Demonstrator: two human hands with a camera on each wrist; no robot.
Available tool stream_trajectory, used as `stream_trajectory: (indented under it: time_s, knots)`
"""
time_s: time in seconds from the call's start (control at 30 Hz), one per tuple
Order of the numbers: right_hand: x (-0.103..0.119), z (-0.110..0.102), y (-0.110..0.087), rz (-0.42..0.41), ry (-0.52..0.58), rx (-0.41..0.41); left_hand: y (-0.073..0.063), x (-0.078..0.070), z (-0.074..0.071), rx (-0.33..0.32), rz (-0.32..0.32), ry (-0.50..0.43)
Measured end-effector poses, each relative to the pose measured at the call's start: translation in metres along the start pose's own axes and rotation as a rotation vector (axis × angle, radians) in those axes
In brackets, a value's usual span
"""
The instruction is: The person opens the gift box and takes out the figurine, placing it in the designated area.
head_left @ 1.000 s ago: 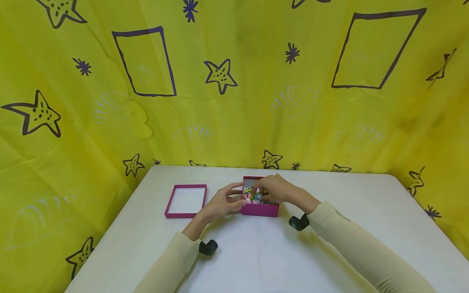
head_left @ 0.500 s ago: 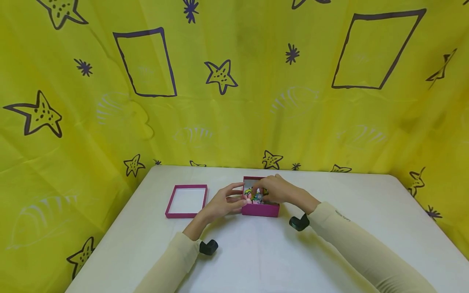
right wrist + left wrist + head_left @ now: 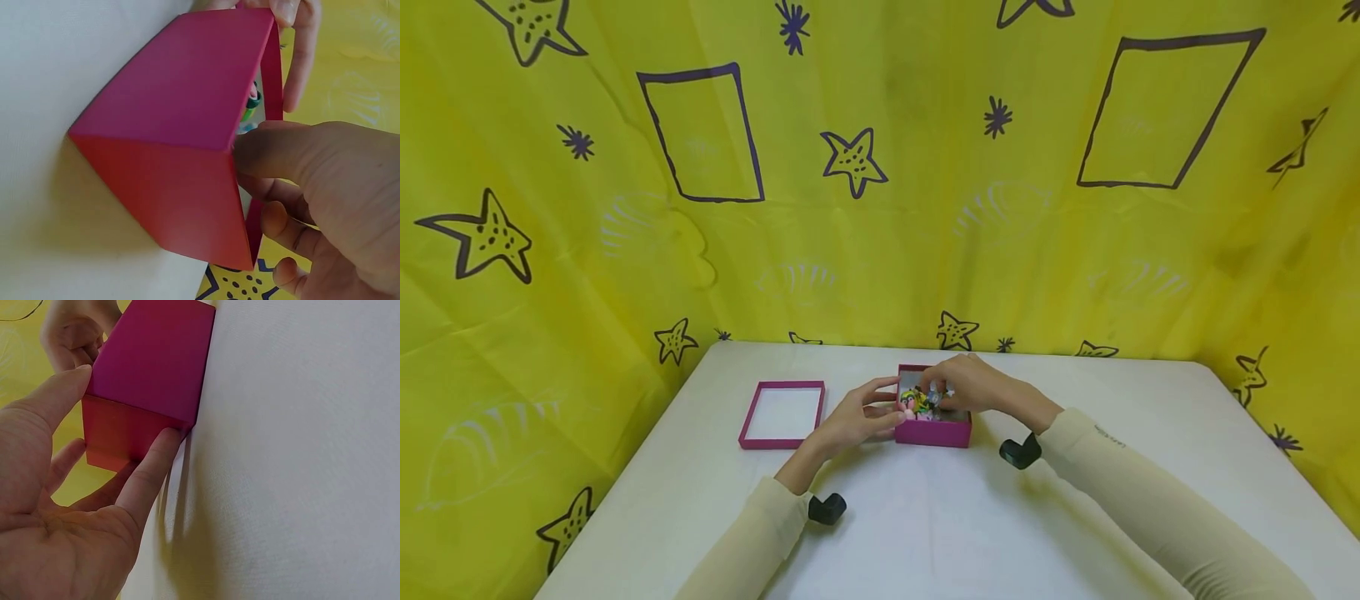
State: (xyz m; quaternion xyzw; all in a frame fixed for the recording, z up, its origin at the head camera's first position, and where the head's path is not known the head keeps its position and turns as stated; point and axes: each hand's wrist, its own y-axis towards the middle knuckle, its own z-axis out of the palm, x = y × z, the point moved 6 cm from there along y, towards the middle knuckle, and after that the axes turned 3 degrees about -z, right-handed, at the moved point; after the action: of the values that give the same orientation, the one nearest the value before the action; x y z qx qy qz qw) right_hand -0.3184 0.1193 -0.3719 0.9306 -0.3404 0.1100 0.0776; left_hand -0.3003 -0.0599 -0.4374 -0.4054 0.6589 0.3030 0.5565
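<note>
An open magenta box [image 3: 934, 433] stands on the white table with several small colourful toy figures [image 3: 913, 402] inside, among them pink, yellow and green ones. My left hand [image 3: 857, 418] lies at its left end, fingers spread. In the left wrist view its fingertips [image 3: 164, 440] touch the end wall, with the thumb at the rim. From above, my right hand [image 3: 968, 385] reaches in over the right side, thumb and fingers pinching a small grey-blue toy figure [image 3: 936, 395]. The box wall and the hand hide most of that figure in the right wrist view.
Left of the box lies a square magenta-rimmed lid [image 3: 784, 412], its white inside facing up. A yellow curtain [image 3: 910, 250] with printed stars hangs behind the table [image 3: 1075, 517]. Each sleeve cuff carries a black device [image 3: 827, 508].
My right hand has shifted slightly, and the grey-blue figure at its fingertips has tilted and moved up a little among the others. My left hand and the box have stayed in place.
</note>
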Motion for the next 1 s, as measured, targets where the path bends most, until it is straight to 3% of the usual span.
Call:
stream_trajectory:
  time_s: [0.5,1.0]
  knots:
    - [-0.007,-0.022,-0.002,0.063,0.145,-0.031,-0.001,0.000,0.000,0.001,-0.013,0.001]
    - [-0.014,-0.029,-0.009,0.056,0.215,-0.095,0.000,0.001,-0.001,-0.007,-0.021,0.017]
